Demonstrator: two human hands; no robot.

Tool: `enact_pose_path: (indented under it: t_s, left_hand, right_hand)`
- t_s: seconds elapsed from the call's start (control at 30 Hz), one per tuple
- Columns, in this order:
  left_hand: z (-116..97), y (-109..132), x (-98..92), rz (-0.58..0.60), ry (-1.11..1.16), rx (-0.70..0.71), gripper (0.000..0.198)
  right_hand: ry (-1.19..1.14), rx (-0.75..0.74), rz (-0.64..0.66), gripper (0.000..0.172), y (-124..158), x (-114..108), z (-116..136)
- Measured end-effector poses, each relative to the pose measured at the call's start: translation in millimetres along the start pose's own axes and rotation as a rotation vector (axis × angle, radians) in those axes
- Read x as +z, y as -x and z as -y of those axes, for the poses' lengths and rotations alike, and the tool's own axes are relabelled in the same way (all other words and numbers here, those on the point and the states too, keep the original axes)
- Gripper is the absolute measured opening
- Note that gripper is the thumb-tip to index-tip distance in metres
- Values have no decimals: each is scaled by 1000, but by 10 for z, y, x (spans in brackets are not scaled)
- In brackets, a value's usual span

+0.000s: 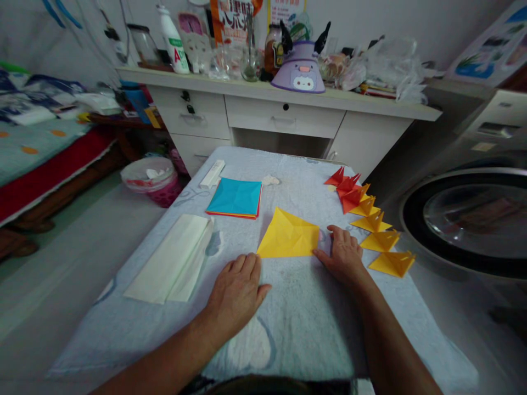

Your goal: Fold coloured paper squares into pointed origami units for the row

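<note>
A creased sheet of yellow origami paper (290, 235) lies on the cloth-covered table between my hands. My left hand (236, 296) rests flat with its fingertips at the paper's lower left corner and its thumb out to the side. At the right edge is my right hand (342, 253), thumb by the lower right corner and fingers spread away from it; neither hand grips the sheet. Behind lies a stack of square paper (235, 197), blue on top with red and yellow edges below. Folded paper pieces, red (349, 192) and yellow (393, 263), stand in a row at the right.
A folded pale sheet (175, 260) and a small white box (213, 174) lie on the table's left side. Beyond stands a white drawer desk (284, 118) crowded with bottles and jars. A pink bin (162, 192) is on the floor, left; a washing machine (473, 203), right.
</note>
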State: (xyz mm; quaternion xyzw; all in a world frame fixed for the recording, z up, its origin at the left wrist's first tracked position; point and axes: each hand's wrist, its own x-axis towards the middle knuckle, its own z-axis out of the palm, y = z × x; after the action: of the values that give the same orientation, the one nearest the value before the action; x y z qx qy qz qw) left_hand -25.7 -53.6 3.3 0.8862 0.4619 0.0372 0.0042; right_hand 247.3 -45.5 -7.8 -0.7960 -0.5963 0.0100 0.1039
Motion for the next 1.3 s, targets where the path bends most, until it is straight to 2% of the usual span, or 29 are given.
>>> enact_pose_path:
  t_s: [0.1, 0.23, 0.47, 0.53, 0.6, 0.73, 0.8, 0.9, 1.03, 1.13, 1.23, 1.3]
  left_hand:
    - [28, 7, 1, 6, 18, -11, 35]
    - [42, 7, -5, 17, 27, -15, 33]
    - [71, -86, -191, 92, 96, -27, 22]
    - [65, -130, -254, 60, 138, -23, 18]
    - [32, -189, -295, -14, 226, -14, 22]
    - [-102, -378, -279, -143, 569, 57, 51]
    - [-167, -492, -227, -173, 688, 88, 55]
    - [-214, -620, -124, -221, 781, 86, 49]
    - [-195, -641, -16, -236, 813, 91, 21]
    - [-171, -596, 16, -286, 827, 135, 22]
    - [-163, -561, 4, -354, 828, 146, 26]
    - [-164, -547, -29, -390, 841, 135, 20]
  right_hand:
    - [-29, -38, -26, 54, -6, -7, 0]
    - [-142, -169, -110, 29, -5, -6, 43]
    - [-265, -275, -74, 18, 25, 101, 143]
    - [-304, -299, -70, 10, 20, 124, 147]
    - [-355, -334, -91, 6, 17, 126, 152]
    - [-464, -429, -171, 8, 48, 74, 205]
    - [-513, -477, -194, 8, 78, 32, 252]
    - [-584, -538, -209, 8, 120, -25, 316]
    - [-600, -562, -162, 8, 148, -53, 344]
    - [-548, -573, -144, 20, 143, -30, 332]
    - [-491, -558, -185, 30, 120, 20, 308]
    - [-459, -538, -227, 35, 96, 57, 282]
